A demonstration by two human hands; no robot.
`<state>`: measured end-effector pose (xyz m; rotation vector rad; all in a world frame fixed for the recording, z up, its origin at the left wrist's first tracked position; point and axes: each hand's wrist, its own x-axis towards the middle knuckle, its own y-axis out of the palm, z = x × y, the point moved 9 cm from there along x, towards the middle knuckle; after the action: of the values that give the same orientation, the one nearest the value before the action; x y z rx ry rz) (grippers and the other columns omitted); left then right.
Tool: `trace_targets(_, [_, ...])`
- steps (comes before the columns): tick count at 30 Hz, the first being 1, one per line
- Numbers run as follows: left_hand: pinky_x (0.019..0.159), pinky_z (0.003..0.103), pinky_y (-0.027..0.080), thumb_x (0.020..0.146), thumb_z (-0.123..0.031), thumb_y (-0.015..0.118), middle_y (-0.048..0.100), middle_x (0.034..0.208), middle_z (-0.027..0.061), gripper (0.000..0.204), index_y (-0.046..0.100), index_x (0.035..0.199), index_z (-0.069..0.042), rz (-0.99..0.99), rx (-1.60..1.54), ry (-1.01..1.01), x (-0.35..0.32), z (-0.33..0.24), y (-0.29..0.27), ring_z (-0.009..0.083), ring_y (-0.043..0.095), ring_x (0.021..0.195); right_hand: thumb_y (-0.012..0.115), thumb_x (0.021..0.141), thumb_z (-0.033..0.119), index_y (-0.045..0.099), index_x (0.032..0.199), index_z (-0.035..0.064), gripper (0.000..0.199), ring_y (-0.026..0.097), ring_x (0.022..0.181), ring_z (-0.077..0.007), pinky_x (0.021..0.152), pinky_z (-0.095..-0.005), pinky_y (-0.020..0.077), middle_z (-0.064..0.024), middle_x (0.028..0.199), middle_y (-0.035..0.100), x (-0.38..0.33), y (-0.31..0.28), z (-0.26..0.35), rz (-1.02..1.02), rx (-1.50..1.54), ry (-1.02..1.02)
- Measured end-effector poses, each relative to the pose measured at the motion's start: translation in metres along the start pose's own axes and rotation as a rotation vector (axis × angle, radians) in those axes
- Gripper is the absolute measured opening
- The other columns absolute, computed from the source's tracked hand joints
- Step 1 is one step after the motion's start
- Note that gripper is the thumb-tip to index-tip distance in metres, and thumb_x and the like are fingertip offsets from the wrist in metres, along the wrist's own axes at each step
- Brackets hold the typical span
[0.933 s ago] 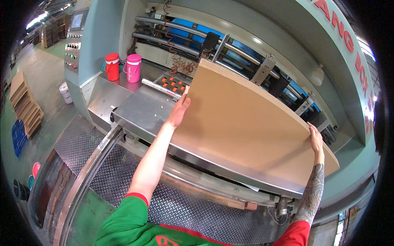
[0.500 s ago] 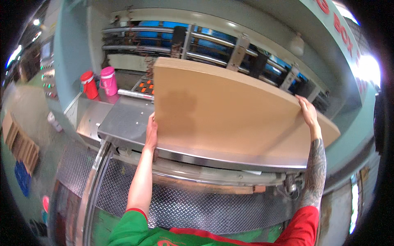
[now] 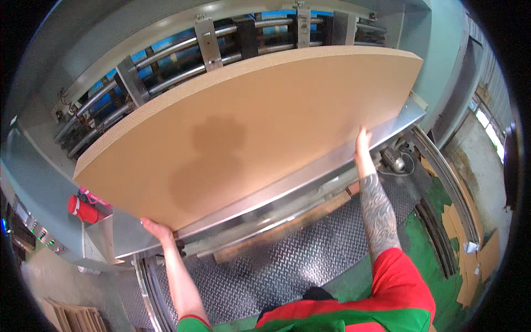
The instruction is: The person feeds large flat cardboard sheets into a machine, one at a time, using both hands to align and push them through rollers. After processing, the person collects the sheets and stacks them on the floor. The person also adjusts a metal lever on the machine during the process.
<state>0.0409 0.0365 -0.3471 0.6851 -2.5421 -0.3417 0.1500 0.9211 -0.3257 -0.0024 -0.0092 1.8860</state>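
Note:
A thick stack of brown corrugated cardboard sheets (image 3: 298,110) rests tilted on the steel table (image 3: 387,130) of a large machine, its broad flat side toward me. Along the top runs the ribbed edge of the sheets. My left hand (image 3: 159,229) grips the stack at its lower left corner. Farther right, my tattooed right arm reaches up, and my right hand (image 3: 362,145) is closed against the lower edge. The fingers of both hands are partly hidden. A dark shadow falls across the cardboard.
Behind the stack are metal rollers (image 3: 171,47) and brackets (image 3: 208,44). A red jug (image 3: 83,209) stands at the left by a lit control panel (image 3: 41,234). Below lies a ribbed metal floor plate (image 3: 298,271); rails (image 3: 451,177) and cardboard scraps (image 3: 487,257) are at the right.
My view has swung to the right. My right hand has come down from the stack's upper edge to its lower edge; my left hand has moved down to the lower left corner.

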Motion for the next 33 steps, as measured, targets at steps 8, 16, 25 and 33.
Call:
trace_targets(8, [0.117,0.040,0.041,0.116,-0.060,0.031,0.058,0.153,0.0150,0.077,0.050,0.154,0.004,0.008,0.184,0.187,0.033,-0.122,0.043,0.0245,0.058,0.134,0.045,0.107,0.072,0.029,0.170,0.0137,0.087,0.035,0.157,-0.0352,0.126,-0.0567,0.0329,-0.0113,0.174,0.034,-0.005,0.091,-0.054,0.401,1.099,0.324])
trace_targets(16, [0.116,0.039,0.042,0.114,-0.064,0.033,0.062,0.150,0.0132,0.083,0.054,0.151,0.008,-0.075,0.335,0.145,0.023,-0.099,0.045,0.0239,0.057,0.135,0.032,0.111,0.071,0.039,0.165,0.0131,0.080,0.044,0.151,-0.0311,0.123,-0.0486,0.0397,-0.0083,0.167,0.044,-0.010,0.101,-0.040,0.350,1.076,0.300])
trace_targets(25, [0.105,0.043,0.054,0.099,-0.084,0.046,0.063,0.148,0.0125,0.099,0.052,0.156,-0.003,0.280,0.188,-0.622,0.133,0.025,0.112,0.0274,0.063,0.133,0.062,0.105,0.059,0.056,0.148,0.0186,0.060,0.060,0.130,-0.0247,0.110,-0.0530,0.0491,-0.0067,0.146,0.062,0.024,0.162,-0.003,0.548,0.587,0.267])
trace_targets(33, [0.111,0.048,0.050,0.100,-0.082,0.048,0.065,0.147,0.0123,0.093,0.054,0.156,-0.008,0.582,0.435,-0.858,0.201,0.122,0.098,0.0298,0.063,0.133,0.075,0.094,0.055,0.057,0.144,0.0070,0.072,0.071,0.107,-0.0271,0.083,-0.0457,0.0604,-0.0127,0.130,0.068,0.034,0.197,-0.028,0.355,0.220,0.382])
